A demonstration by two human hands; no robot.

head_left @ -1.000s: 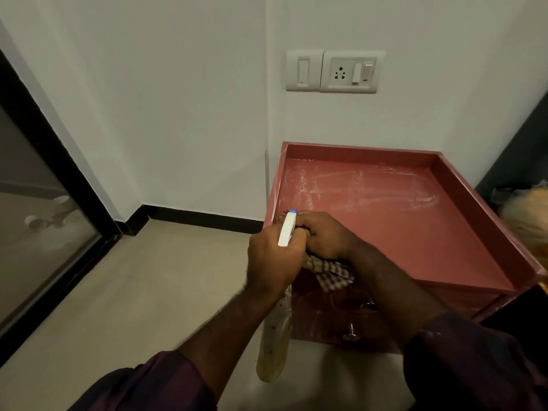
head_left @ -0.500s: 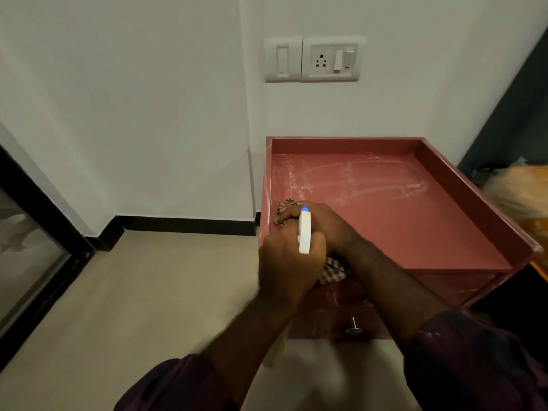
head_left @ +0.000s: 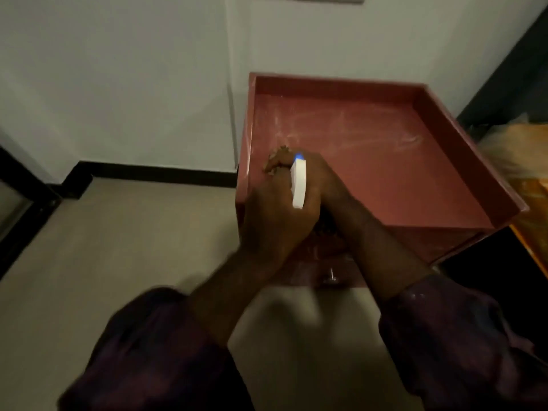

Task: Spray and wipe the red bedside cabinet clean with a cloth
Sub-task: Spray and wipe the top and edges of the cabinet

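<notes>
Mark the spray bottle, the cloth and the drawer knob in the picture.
spray bottle [head_left: 299, 185]: head view, on its white sprayer head.
cloth [head_left: 278, 152]: head view, on the frayed edge that pokes out at the far end.
drawer knob [head_left: 331, 276]: head view, on its metal stem.

Dark purple sleeves [head_left: 154, 351], both arms

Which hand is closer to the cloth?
The right hand: it holds the cloth at the front left corner of the red cabinet. The left hand grips the spray bottle just beside it, nearer the person.
</notes>
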